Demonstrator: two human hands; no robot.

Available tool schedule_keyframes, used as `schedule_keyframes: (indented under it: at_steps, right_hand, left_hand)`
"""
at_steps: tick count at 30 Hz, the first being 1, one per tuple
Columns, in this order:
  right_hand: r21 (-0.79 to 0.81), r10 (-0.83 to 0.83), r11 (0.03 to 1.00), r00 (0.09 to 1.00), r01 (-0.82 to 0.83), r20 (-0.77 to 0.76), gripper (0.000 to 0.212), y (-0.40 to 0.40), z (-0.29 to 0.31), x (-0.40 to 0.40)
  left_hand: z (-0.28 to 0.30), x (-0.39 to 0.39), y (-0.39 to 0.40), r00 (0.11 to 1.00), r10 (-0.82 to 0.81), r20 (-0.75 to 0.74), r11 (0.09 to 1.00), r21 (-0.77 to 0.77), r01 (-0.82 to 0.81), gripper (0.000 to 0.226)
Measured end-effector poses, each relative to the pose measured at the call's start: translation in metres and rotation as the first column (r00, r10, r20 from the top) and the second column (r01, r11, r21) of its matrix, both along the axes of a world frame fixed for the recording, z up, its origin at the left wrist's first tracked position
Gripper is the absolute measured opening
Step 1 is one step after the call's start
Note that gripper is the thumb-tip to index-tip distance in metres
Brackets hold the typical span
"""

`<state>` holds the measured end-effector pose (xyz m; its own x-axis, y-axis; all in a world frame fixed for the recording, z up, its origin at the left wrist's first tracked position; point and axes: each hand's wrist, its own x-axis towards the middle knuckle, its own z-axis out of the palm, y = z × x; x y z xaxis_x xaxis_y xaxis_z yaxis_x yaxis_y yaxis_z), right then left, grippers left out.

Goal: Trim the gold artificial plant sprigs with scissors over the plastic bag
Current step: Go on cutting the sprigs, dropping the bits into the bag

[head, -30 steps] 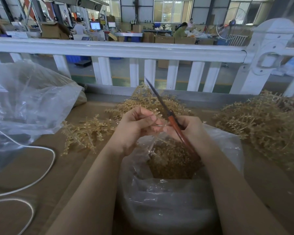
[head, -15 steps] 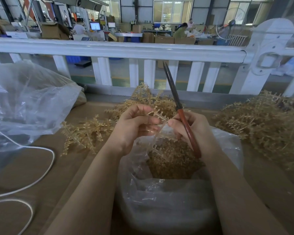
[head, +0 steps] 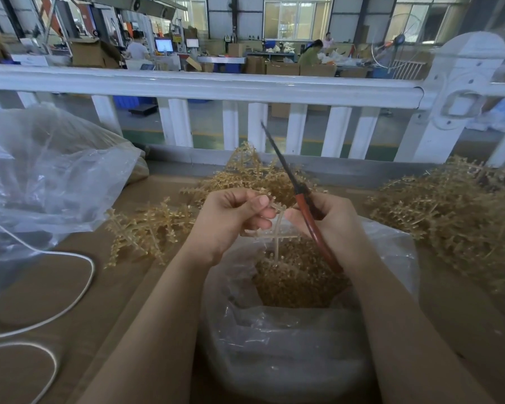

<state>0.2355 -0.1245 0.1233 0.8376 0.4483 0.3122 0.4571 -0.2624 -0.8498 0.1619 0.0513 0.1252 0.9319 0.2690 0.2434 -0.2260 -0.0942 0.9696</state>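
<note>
Plastic, thin and crinkled, forms the clear bag (head: 289, 345) nearest the viewer, its mouth open upward and its belly heaped with small gold trimmings (head: 292, 278). Over that mouth the two hands meet. The left hand (head: 231, 220) is curled, thumb and fingers pinching a pale, translucent sprig (head: 277, 231) shaped like a ladder of short crossbars on a thin stem, which hangs down toward the bag. The right hand (head: 333, 220) is clenched round the scissors (head: 301, 196), also touching the sprig with its fingertips; the handles are glossy reddish-brown, the dark narrow blades lie together and point up and away to the left.

The bench (head: 99, 301) is a flat, matte brown sheet like cardboard. On it to the left lies a looping white cable (head: 70, 304). Beyond the hands sit bristly gold sprig heaps: one left of centre (head: 149, 228), one behind the hands (head: 251, 176), and a large tangled one at the right (head: 449, 211). A second clear bag (head: 50, 176), puffed and wrinkled, lies at the far left.

Behind the bench runs a smooth white fence (head: 216, 83) with square pickets and a thick post at the right. Past it is a green floor and a large workshop with cardboard boxes (head: 91, 53), lit monitors (head: 164, 45), people at tables and tall windows (head: 295, 16).
</note>
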Motion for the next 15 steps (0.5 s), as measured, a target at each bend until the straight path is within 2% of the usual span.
schedule_keyframes:
  at_steps: [3, 5, 10, 15]
  right_hand:
    - [-0.141, -0.015, 0.990, 0.999, 0.020, 0.037, 0.051, -0.0021, 0.0000, 0.0011]
    - [-0.258, -0.017, 0.965, 0.994, 0.044, 0.107, 0.061, -0.0039, -0.0017, 0.0018]
    - [-0.375, -0.008, 0.921, 0.966, 0.108, 0.260, 0.051, -0.0052, -0.0064, 0.0044]
    - [-0.395, 0.025, 0.913, 0.951, 0.103, 0.307, 0.048, -0.0074, -0.0050, 0.0039]
  left_hand:
    - [0.0002, -0.0004, 0.0034, 0.998, 0.055, 0.031, 0.996, 0.068, -0.057, 0.015]
    - [-0.0002, -0.0009, 0.0048, 0.994, 0.101, 0.048, 0.990, 0.094, -0.105, 0.014]
    - [-0.0009, -0.0010, 0.0065, 0.989, 0.143, 0.038, 0.981, 0.126, -0.147, 0.015]
    - [0.0005, -0.0034, 0.0084, 0.993, 0.104, 0.052, 0.991, 0.082, -0.108, 0.018]
